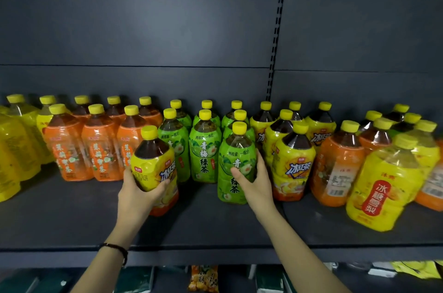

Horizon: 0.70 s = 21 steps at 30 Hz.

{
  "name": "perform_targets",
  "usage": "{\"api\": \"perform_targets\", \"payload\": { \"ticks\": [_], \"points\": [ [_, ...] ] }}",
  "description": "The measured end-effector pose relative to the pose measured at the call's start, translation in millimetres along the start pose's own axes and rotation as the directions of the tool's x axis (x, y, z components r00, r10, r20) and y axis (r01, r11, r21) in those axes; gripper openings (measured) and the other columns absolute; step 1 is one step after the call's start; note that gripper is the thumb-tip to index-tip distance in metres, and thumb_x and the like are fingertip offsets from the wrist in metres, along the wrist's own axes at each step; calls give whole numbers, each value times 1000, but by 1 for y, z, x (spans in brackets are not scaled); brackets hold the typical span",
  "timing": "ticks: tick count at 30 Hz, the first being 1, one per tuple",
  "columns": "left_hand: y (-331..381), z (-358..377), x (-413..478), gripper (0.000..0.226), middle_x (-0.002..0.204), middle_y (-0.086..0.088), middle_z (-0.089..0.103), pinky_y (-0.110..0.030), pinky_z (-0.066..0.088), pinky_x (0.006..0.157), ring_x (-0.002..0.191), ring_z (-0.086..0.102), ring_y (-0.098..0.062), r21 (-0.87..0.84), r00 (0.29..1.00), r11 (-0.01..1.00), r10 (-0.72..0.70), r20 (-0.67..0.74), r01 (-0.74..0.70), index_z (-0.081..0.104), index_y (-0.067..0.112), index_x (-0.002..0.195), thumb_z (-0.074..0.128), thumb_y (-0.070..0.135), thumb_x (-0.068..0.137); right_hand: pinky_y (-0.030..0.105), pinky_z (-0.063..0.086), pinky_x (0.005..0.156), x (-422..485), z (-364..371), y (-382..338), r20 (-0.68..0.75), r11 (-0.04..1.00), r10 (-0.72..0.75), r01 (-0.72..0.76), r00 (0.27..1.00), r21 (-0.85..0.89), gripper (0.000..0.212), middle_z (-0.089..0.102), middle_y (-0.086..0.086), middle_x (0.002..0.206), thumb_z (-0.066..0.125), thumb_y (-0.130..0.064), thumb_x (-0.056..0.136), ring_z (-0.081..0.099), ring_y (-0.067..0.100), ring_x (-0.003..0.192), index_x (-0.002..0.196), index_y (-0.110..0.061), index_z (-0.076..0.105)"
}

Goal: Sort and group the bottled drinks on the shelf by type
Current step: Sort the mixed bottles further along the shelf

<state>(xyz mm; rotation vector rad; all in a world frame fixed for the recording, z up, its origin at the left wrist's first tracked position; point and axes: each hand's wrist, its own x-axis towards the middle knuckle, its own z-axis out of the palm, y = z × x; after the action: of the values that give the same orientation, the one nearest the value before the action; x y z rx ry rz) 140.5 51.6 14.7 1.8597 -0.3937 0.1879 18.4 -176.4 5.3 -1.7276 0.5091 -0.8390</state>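
Note:
My left hand (pixel 137 193) grips a yellow-labelled iced black tea bottle (pixel 155 161), tilted, in front of the orange and green rows. My right hand (pixel 255 181) wraps the front green tea bottle (pixel 233 168), which stands upright on the dark shelf (pixel 191 225). Orange-labelled bottles (pixel 69 149) stand in rows at the left. Green tea bottles (pixel 203 149) fill the middle. More iced black tea bottles (pixel 293 163) stand right of my right hand.
Yellow pear-drink bottles stand at the far left (pixel 14 149) and front right (pixel 383 182). Orange-labelled bottles (pixel 336 165) are mixed in on the right. The shelf's front strip is bare. Snack packs (pixel 203 278) lie on the shelf below.

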Motion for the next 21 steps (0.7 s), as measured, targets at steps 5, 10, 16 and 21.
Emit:
{"api": "perform_targets", "payload": {
  "ticks": [5,10,16,21],
  "points": [
    [2,4,-22,81,120,0,58,-40,50,86,103,56,-21,-109,991,993,-24,131,38,37,26,136,82,26,68,29,44,100,-9,-21,1,73,999,45,-45,996,0,61,49,-14,131,64,-42,87,45,5,121,142,-30,40],
    [14,24,-51,89,119,3,57,-41,50,88,106,58,-18,-208,973,975,-36,226,84,34,29,136,78,37,59,13,44,78,-33,-70,15,-1,998,58,-58,998,35,10,66,-15,104,57,-30,94,60,-1,102,99,-32,65],
    [31,63,-84,81,115,14,57,-34,49,81,104,58,-10,-288,956,953,-2,294,90,36,38,126,82,52,61,38,54,85,-66,-145,34,-392,998,49,-28,919,57,6,68,-7,91,62,-18,91,64,15,92,90,-24,64],
    [46,90,-105,71,115,17,56,-33,48,83,101,57,-2,-313,941,948,53,333,58,36,39,126,74,42,66,36,48,98,-58,-174,16,-352,980,-161,106,922,-170,45,53,-5,122,68,-20,86,53,11,114,126,-25,48]
  ]
}}
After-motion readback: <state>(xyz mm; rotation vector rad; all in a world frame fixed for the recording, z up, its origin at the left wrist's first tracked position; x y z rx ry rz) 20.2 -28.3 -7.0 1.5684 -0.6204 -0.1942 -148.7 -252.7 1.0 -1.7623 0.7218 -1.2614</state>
